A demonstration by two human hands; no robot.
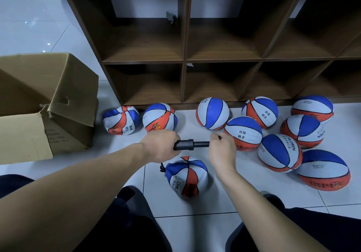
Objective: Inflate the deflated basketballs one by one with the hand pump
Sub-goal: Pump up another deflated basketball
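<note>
Hands hold a black hand pump (192, 144) level, its long axis running left to right. Left hand (160, 146) grips the barrel; right hand (221, 150) is clenched round the handle end. A crumpled, deflated basketball (186, 176) lies on the floor just below, between both hands, joined by a short hose (162, 167)
</note>
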